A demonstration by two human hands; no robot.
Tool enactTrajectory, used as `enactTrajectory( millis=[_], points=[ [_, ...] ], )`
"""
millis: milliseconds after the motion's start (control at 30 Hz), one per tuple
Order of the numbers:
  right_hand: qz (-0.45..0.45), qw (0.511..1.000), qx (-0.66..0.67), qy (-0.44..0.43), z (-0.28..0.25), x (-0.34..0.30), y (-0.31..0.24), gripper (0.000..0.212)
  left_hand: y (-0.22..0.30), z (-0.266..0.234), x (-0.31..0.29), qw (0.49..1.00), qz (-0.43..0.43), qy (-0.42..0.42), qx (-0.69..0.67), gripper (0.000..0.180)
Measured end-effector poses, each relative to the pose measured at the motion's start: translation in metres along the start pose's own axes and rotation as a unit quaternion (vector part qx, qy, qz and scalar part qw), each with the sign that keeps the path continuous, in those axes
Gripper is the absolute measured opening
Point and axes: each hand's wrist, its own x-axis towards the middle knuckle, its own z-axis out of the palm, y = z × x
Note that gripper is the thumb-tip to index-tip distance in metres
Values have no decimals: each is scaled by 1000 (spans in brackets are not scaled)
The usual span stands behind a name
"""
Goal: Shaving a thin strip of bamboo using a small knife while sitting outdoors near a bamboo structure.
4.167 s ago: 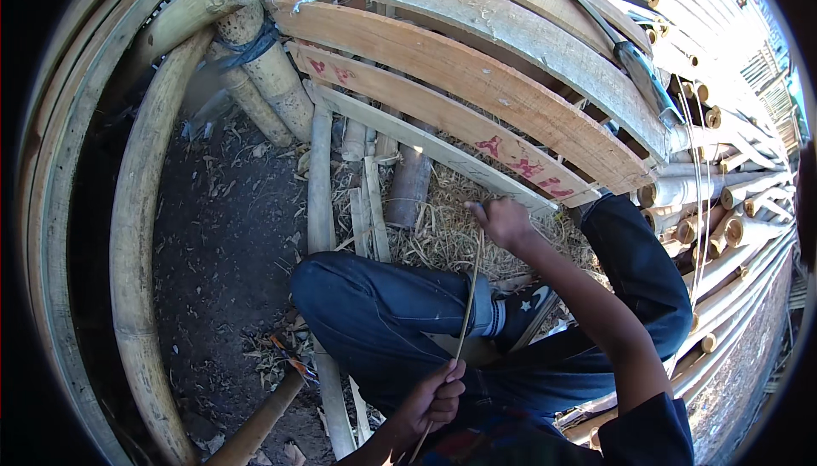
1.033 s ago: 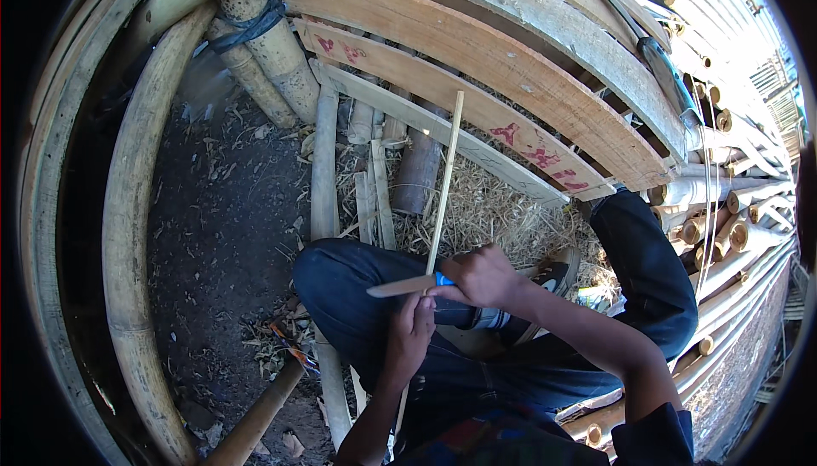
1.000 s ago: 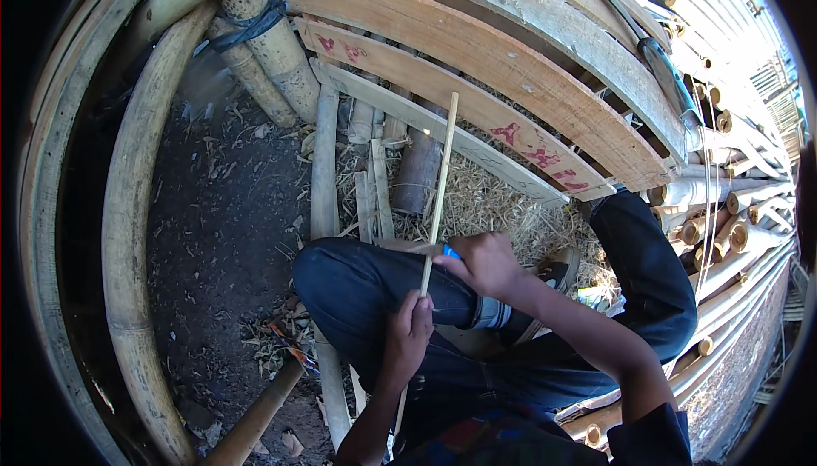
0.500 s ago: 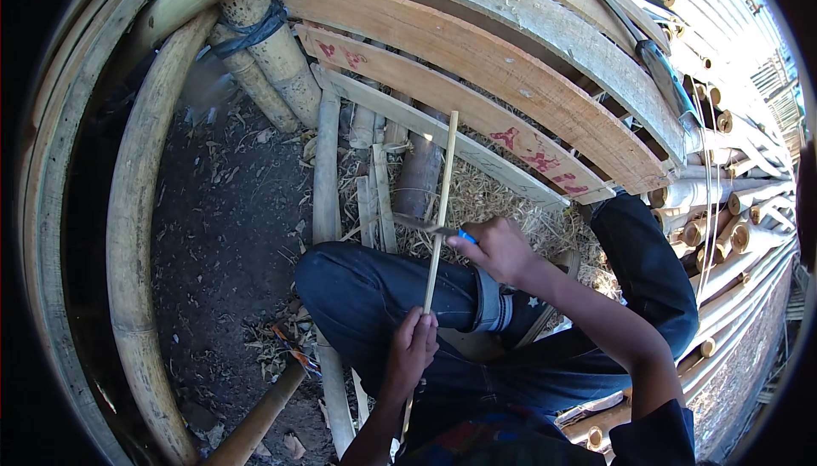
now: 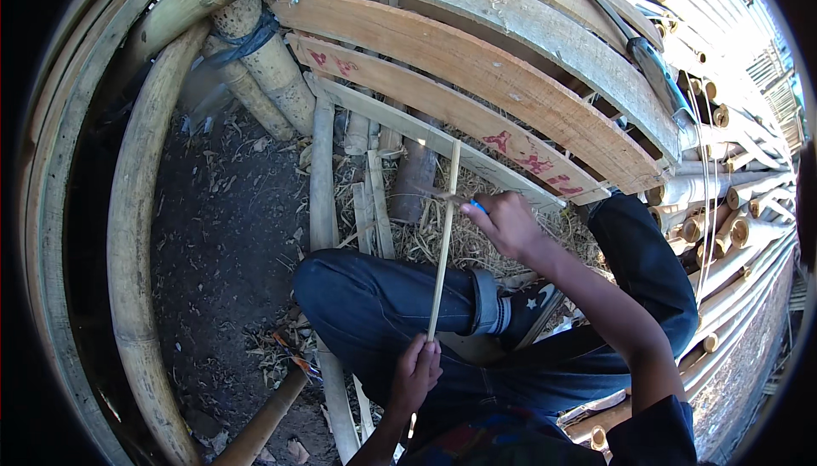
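Knife [image 5: 479, 206] set crosswise near the top of a pale strip [image 5: 442, 274]

Head view, the only one. Strip just right of frame centre, thin and straight. Long axis runs nearly up and down the picture, top leaning slightly right; free end shows against the lowest board [image 5: 425, 131] of a slatted wall. From the left hand [image 5: 417, 372] it rises away over the bent leg [image 5: 383, 296].

Left hand, bottom centre: fingers closed round the strip's lower part, thumb laid along it. Whether the strip carries on below the fist, cannot tell for sure.

Right hand [image 5: 511, 226], right of centre: fist closed on the knife's blue handle, coming in from the strip's right side. It is the nearer hand to the free end; left hand well below. Blade points left, roughly square to the strip, crossing just below its tip; blurred, so depth of bite not readable.

Around: dark log [image 5: 414, 181] left of the blade, dry litter [image 5: 417, 247] beneath, stacked bamboo poles [image 5: 732, 202] at the right edge.
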Motion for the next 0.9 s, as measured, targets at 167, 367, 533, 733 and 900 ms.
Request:
enactTrajectory(
  millis=[167, 367, 533, 733, 900],
  points=[
    [15, 998, -5, -63, 1, -3, -2, 56, 3, -5, -2, 1000, -14, -1, -16, 19],
    [-175, 974, -25, -144, 18, -32, -41, 53, 6, -4, 4, 1000, 12, 20, 0, 18],
    [91, 996, 6, -7, 5, -5, -5, 54, 2, -4, 14, 984, 80, 71, 141, 20],
    [-52, 994, -82, -40, 18, -29, -48, 55, 9, 2, 21, 865, 219, 174, 416, 18],
    [10, 993, -105, -47, 11, -18, -41, 57, 12, 13, 19, 838, 209, 199, 462, 18]
  ],
)
